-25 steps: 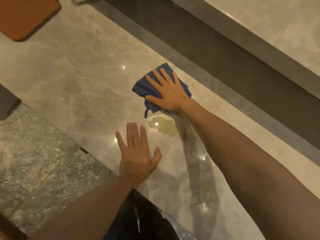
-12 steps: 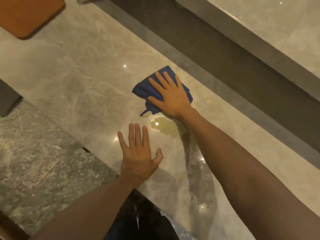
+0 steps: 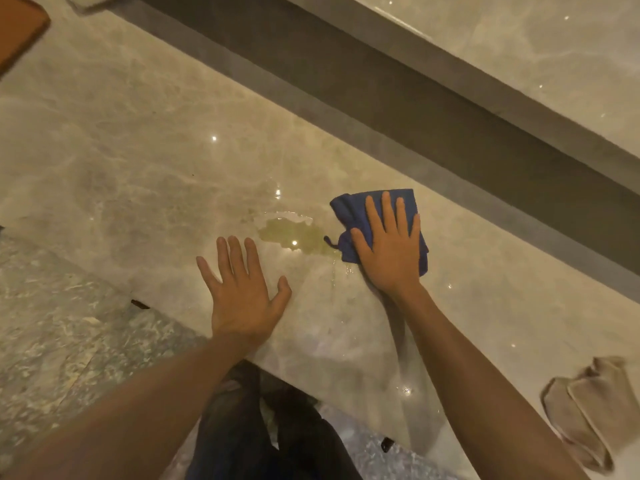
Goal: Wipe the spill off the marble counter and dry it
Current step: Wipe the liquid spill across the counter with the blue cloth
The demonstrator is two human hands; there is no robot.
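Right hand [image 3: 389, 251] flat on blue cloth [image 3: 349, 206] beside spill [image 3: 294, 233]

A right hand [image 3: 389, 247] presses flat on a folded blue cloth [image 3: 356, 213] just right of a yellowish liquid spill [image 3: 294, 233] on the polished marble counter [image 3: 138, 150]; the left hand [image 3: 242, 292] lies flat nearer the counter's front edge.

Two bare hands, the left hand [image 3: 244, 299] and the right hand [image 3: 389, 249]. Two cloths: one blue cloth [image 3: 349, 209], one beige cloth [image 3: 588, 407]. One yellowish puddle [image 3: 294, 233]. One brown board [image 3: 19, 29] on one marble tabletop [image 3: 138, 150].
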